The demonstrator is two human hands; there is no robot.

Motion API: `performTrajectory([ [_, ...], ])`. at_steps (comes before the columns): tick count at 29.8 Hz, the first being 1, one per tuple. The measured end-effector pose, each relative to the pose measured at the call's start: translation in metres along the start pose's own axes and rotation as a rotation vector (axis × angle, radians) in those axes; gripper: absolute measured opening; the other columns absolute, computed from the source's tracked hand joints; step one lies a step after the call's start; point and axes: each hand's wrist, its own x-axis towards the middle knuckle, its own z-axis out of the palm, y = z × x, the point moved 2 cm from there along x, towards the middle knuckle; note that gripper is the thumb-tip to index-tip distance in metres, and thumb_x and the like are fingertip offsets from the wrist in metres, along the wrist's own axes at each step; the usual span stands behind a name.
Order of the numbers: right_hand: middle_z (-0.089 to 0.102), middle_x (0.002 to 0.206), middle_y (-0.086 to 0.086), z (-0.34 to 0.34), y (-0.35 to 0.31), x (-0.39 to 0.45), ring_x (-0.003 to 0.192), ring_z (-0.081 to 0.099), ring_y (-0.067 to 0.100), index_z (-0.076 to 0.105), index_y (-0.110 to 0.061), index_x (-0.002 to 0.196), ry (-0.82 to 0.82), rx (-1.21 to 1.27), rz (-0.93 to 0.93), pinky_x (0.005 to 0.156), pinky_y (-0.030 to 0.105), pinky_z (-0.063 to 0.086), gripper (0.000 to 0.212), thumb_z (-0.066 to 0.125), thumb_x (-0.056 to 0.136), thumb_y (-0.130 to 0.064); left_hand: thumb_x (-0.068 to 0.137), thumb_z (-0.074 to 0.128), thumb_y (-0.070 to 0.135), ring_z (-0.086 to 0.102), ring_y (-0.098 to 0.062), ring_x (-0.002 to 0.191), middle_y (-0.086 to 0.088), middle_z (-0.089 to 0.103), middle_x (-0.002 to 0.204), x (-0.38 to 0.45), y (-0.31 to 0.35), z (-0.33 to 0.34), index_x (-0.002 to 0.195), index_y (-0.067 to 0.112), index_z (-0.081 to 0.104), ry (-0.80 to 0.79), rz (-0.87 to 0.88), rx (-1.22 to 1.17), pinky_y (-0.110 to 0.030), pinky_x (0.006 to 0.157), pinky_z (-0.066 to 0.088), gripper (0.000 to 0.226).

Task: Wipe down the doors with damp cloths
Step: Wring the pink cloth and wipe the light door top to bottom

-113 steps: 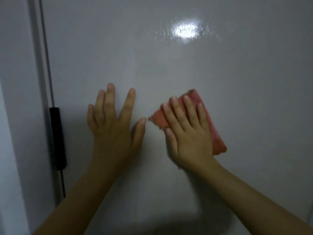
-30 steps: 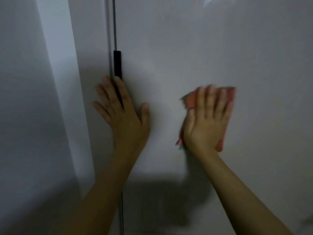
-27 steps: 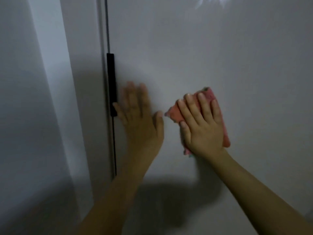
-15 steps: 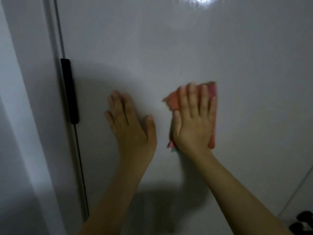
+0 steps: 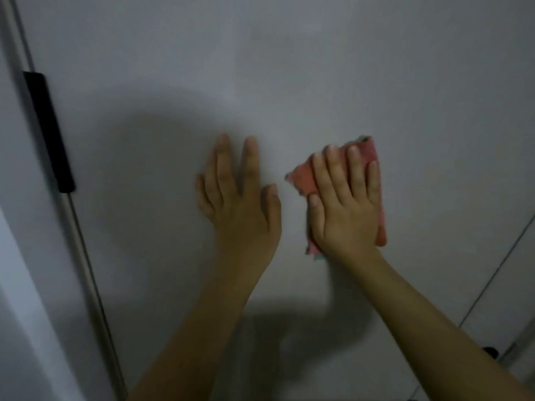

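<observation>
Left hand: the left hand point(image 5: 241, 204) lies flat on the door point(image 5: 289, 68). Its fingers are straight and a little spread. It holds nothing.
Right hand: the right hand point(image 5: 346, 206) is flat too, with straight fingers. It presses the pink cloth point(image 5: 304, 178) against the door.
Cloth: it sits under the right hand, and it peeks out past the fingertips, by the thumb and along the little-finger side. It is folded. Its long way runs up and down, tipped a bit to the left at the top.
Gap: the two hands are near each other but do not touch.
Door: white, smooth, in dim light, with the arms' shadows below the hands.
Left of the hands: a black hinge point(image 5: 47, 131) on the door's edge, then a white wall point(image 5: 17, 285).
</observation>
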Motion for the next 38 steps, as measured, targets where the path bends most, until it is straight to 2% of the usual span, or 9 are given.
performTrajectory([
  [3,0.023,0.153,0.005,-0.008,0.061,-0.018,0.144,0.014,0.025,0.019,-0.020,0.150,-0.001,-0.035,-0.155,0.117,0.049,0.010,0.055,0.032,0.098,-0.030,0.091,0.050,0.030,0.012,-0.032,0.144,-0.017,0.016,0.157,-0.004,0.017,0.008,0.149,0.018,0.029,-0.012,0.029,-0.024,-0.047,0.116,0.004,0.063],
  [10,0.022,0.154,0.019,-0.012,0.097,-0.017,0.143,0.015,0.036,0.019,-0.004,0.149,0.214,0.015,0.613,0.117,0.053,0.010,0.055,0.021,0.099,-0.029,0.091,0.055,0.026,0.014,-0.036,0.143,-0.023,0.021,0.154,-0.022,0.050,0.031,0.145,0.012,0.038,-0.040,0.105,-0.048,-0.052,0.115,0.010,0.059],
  [12,0.016,0.156,0.011,-0.004,0.070,-0.026,0.144,0.011,0.032,0.016,-0.008,0.150,0.151,0.024,0.475,0.118,0.049,0.005,0.055,0.020,0.100,-0.032,0.091,0.052,0.026,0.011,-0.034,0.143,-0.023,0.020,0.154,-0.022,0.064,0.038,0.146,0.011,0.036,-0.047,0.131,-0.055,-0.050,0.115,0.007,0.059],
  [15,0.010,0.157,0.003,-0.003,0.085,-0.050,0.145,0.011,0.028,0.017,-0.016,0.150,-0.001,-0.027,-0.074,0.117,0.048,0.007,0.054,0.029,0.099,-0.031,0.094,0.046,0.030,0.006,-0.033,0.144,-0.021,0.014,0.156,-0.023,0.080,0.049,0.149,0.014,0.029,-0.086,0.150,-0.054,-0.048,0.116,0.001,0.060],
  [17,0.007,0.159,-0.001,-0.010,0.123,-0.057,0.146,0.009,0.025,0.016,-0.019,0.151,0.004,-0.064,-0.169,0.117,0.048,0.008,0.057,0.031,0.098,-0.031,0.095,0.044,0.035,0.005,-0.035,0.145,-0.020,0.012,0.157,-0.025,0.085,0.056,0.150,0.014,0.025,-0.094,0.139,-0.034,-0.052,0.116,0.003,0.062],
  [21,0.020,0.156,0.012,-0.023,0.177,-0.059,0.144,0.012,0.030,0.017,-0.013,0.150,0.100,-0.017,0.254,0.118,0.050,0.007,0.053,0.023,0.100,-0.029,0.094,0.043,0.046,0.007,-0.039,0.145,-0.022,0.013,0.156,-0.027,0.089,0.062,0.150,0.013,0.022,-0.084,0.139,0.003,-0.057,0.115,0.005,0.069],
  [25,0.022,0.154,0.017,-0.017,0.138,-0.051,0.143,0.015,0.037,0.021,-0.001,0.147,0.220,0.045,0.697,0.117,0.052,0.006,0.055,0.024,0.098,-0.025,0.092,0.047,0.051,0.011,-0.043,0.143,-0.025,0.018,0.154,-0.026,0.094,0.062,0.149,0.010,0.022,-0.063,0.121,0.027,-0.059,0.115,0.008,0.074],
  [31,0.013,0.157,0.003,-0.023,0.188,-0.077,0.145,0.010,0.026,0.014,-0.019,0.151,0.005,-0.047,-0.062,0.117,0.049,0.007,0.055,0.026,0.099,-0.031,0.089,0.054,0.053,0.019,-0.050,0.138,-0.031,0.024,0.149,-0.025,0.095,0.066,0.145,0.002,0.031,0.001,0.137,0.051,-0.063,0.111,0.011,0.080],
  [38,0.020,0.155,0.019,-0.025,0.210,-0.078,0.144,0.014,0.035,0.017,-0.002,0.148,0.263,0.043,0.812,0.118,0.045,0.005,0.054,0.016,0.101,-0.028,0.087,0.060,0.044,0.011,-0.053,0.139,-0.035,0.017,0.149,-0.023,0.105,0.062,0.144,-0.004,0.028,-0.063,0.076,0.012,-0.065,0.111,0.005,0.081],
])
